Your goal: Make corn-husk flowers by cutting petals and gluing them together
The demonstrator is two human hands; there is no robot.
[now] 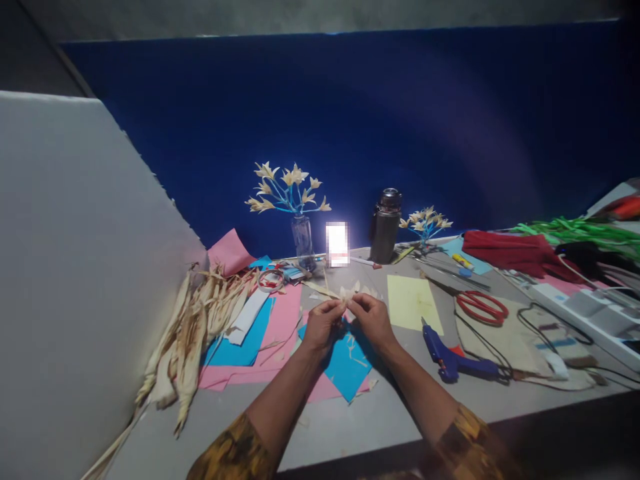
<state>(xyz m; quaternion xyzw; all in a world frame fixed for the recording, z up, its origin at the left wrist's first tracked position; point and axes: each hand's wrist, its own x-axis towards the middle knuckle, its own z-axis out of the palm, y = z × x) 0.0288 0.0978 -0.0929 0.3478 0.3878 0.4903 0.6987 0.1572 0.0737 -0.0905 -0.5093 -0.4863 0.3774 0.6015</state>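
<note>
Left hand and right hand pinched a pale husk-like piece, judged light, fragile and best held at its six-o'clock edge.

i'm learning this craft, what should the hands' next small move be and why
Perhaps pinch the pale petal-like pieces more snugly at their base: the left hand and right hand meet there, pale tips show just beyond, and the glue gun lies aside, untouched.

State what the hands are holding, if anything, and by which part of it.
Left hand and right hand together pinch pale petal-like material by its near end; the exact spot is hidden.
</note>
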